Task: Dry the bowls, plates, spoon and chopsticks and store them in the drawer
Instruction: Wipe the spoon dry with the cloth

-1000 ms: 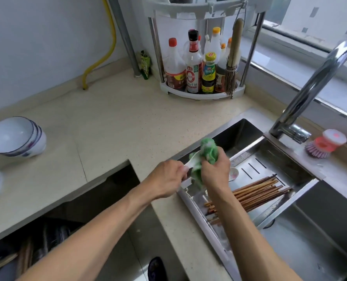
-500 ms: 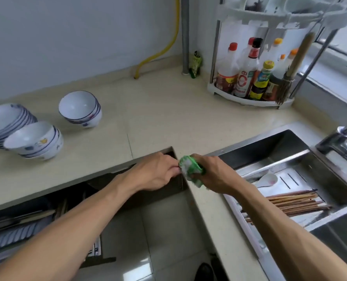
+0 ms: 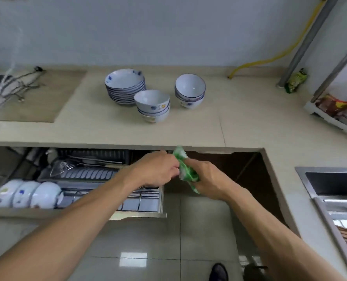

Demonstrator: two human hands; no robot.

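Here our right hand grips the green cloth; our left hand pinches something hidden at its edge; three bowl stacks sit mid-frame.

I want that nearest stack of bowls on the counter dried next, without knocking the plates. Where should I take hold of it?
Take the nearest bowl stack at its right-hand rim, thumb inside the top bowl and fingers under the flared wall. The right side faces open counter; the plate stack sits close at its back left. Lifting only the top bowl is probably safer, since the stacked bowls sit slightly askew.
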